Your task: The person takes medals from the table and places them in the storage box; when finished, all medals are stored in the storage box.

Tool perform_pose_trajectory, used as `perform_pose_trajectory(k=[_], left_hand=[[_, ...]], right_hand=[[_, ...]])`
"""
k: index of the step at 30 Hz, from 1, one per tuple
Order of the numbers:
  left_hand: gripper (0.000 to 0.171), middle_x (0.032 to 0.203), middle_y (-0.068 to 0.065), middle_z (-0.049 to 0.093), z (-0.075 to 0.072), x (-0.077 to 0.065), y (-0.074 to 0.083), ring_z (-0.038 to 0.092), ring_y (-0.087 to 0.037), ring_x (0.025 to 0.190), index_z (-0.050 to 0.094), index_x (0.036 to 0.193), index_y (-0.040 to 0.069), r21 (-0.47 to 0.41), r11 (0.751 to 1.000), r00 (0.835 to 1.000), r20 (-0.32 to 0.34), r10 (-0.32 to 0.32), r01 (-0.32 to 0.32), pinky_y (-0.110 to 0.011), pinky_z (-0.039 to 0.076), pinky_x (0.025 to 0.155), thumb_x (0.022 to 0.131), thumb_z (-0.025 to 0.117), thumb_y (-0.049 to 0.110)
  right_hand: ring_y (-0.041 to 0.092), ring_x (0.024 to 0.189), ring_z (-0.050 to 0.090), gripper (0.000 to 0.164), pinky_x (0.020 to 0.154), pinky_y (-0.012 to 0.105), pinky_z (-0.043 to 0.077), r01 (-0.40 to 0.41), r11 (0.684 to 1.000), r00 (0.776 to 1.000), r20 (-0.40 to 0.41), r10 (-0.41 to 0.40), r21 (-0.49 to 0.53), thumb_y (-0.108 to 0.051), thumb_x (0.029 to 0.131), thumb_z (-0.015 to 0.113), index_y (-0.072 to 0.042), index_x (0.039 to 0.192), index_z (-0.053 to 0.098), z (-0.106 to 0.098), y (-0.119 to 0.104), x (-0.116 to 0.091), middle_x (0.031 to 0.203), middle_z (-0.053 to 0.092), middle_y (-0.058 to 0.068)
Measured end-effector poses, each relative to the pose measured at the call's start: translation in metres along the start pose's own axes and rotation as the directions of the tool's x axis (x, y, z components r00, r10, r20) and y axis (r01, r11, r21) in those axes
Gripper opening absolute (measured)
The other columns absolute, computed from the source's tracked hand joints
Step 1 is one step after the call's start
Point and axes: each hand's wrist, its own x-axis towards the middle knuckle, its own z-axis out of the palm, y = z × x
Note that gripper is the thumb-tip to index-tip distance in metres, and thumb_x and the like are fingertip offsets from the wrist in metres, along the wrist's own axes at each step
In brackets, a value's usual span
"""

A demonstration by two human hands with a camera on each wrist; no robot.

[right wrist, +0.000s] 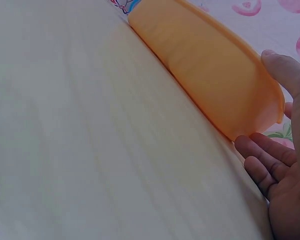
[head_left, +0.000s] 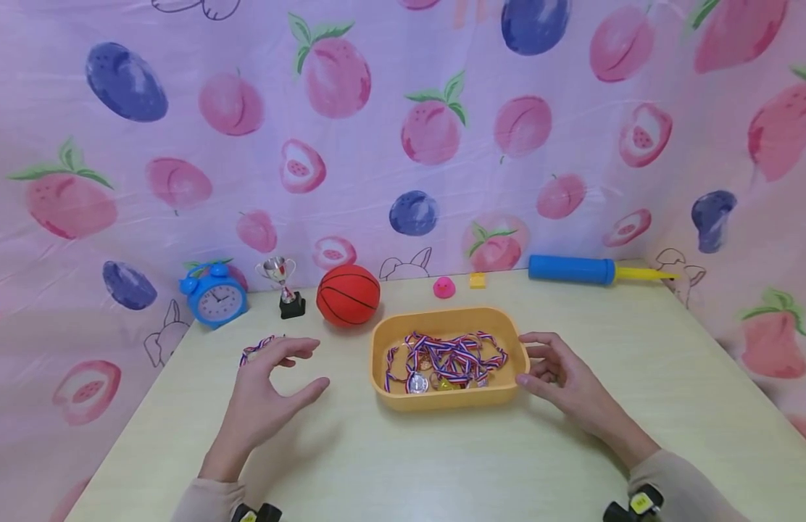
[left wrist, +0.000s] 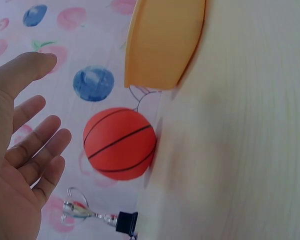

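A yellow plastic tray stands mid-table, holding a tangle of striped medal ribbons and several medals, among them a silver-coloured medal. My right hand is at the tray's right end, thumb and fingertips at its wall; in the right wrist view the thumb lies by the rim and the fingers by the lower edge. My left hand hovers left of the tray, thumb and fingers spread apart with nothing between them. Behind it, another striped ribbon lies partly hidden on the table.
Along the back stand a blue alarm clock, a small trophy and a red basketball. Farther right lie a pink toy, a small yellow block and a blue pump. A fruit-patterned curtain hangs behind the table.
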Motion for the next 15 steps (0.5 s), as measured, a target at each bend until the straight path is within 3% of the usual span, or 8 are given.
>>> perform_pose_trajectory(k=[6, 15], left_hand=[[0.055, 0.125, 0.008, 0.076, -0.015, -0.012, -0.015, 0.071, -0.016, 0.114, 0.077, 0.135, 0.021, -0.011, 1.000, 0.999, -0.050, -0.014, 0.013, -0.018, 0.054, 0.092, 0.085, 0.100, 0.017], [0.055, 0.121, 0.011, 0.076, -0.030, -0.034, -0.031, 0.069, -0.008, 0.103, 0.077, 0.134, 0.030, 0.079, 0.990, 0.993, -0.042, -0.114, 0.117, -0.019, 0.050, 0.091, 0.085, 0.101, 0.025]], right_hand=[[0.034, 0.115, 0.066, 0.062, 0.090, 0.023, 0.060, 0.008, 1.000, 1.000, 0.001, -0.008, 0.003, -0.026, 0.106, 0.080, -0.023, 0.159, 0.049, 0.001, 0.001, 0.000, 0.150, 0.065, 0.019], [0.034, 0.115, 0.066, 0.061, 0.090, 0.023, 0.059, 0.005, 1.000, 1.000, -0.002, -0.005, -0.002, -0.026, 0.106, 0.080, -0.023, 0.159, 0.050, 0.000, 0.000, 0.000, 0.151, 0.065, 0.019]])
